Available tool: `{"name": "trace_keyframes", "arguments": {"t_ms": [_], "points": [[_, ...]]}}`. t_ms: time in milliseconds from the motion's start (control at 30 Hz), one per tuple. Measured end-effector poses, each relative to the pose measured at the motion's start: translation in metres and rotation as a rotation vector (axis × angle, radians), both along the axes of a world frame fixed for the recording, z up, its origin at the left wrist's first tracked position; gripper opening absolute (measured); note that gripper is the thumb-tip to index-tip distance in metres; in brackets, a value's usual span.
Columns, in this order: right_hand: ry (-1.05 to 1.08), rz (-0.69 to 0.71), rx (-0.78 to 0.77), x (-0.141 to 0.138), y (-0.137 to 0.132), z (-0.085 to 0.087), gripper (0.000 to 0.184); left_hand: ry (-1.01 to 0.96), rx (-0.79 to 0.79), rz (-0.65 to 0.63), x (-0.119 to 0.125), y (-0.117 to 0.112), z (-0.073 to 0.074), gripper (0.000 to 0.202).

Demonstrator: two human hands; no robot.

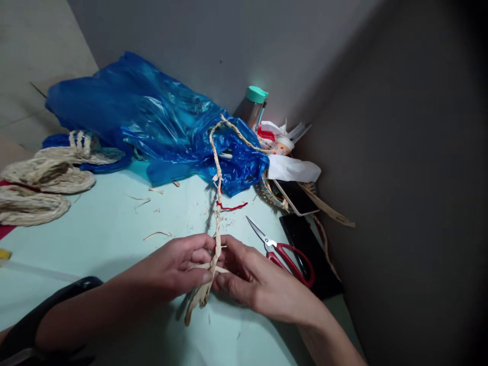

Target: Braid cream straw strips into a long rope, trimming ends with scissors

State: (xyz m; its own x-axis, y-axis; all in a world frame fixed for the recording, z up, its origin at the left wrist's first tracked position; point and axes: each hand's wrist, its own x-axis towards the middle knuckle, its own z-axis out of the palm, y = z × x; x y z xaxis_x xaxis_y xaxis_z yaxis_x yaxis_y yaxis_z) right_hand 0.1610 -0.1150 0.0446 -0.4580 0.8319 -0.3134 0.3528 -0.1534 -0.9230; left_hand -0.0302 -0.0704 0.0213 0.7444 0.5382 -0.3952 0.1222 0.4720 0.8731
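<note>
A braided cord of pale dried fibre [217, 178] runs from my hands up over a blue plastic bag and down to the right. My left hand [186, 264] pinches the cord's lower part from the left, thumb in front. From the right, my right hand [246, 272] has its fingers closed at the same place, with a fibre strand under its thumb. Loose strand ends [200, 297] hang below both hands. A red thread [232, 206] is tied around the cord above them. Scissors with red handles [282, 251] lie open to the right of my right hand.
The crumpled blue plastic bag [152, 112] lies at the back against the wall. A bottle with a green lid [255, 99], a paper cup [282, 145] and a phone [295, 195] are at the back right. Several woven fibre pieces [46, 175] lie at left; fibre scraps dot the table [122, 223].
</note>
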Motion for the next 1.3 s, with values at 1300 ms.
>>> {"name": "trace_keyframes", "arguments": {"t_ms": [1300], "points": [[0.243,-0.417,0.140,-0.041,-0.034,-0.034,0.019,0.637,1.278,-0.153,-0.002,-0.075,-0.004,0.015]]}}
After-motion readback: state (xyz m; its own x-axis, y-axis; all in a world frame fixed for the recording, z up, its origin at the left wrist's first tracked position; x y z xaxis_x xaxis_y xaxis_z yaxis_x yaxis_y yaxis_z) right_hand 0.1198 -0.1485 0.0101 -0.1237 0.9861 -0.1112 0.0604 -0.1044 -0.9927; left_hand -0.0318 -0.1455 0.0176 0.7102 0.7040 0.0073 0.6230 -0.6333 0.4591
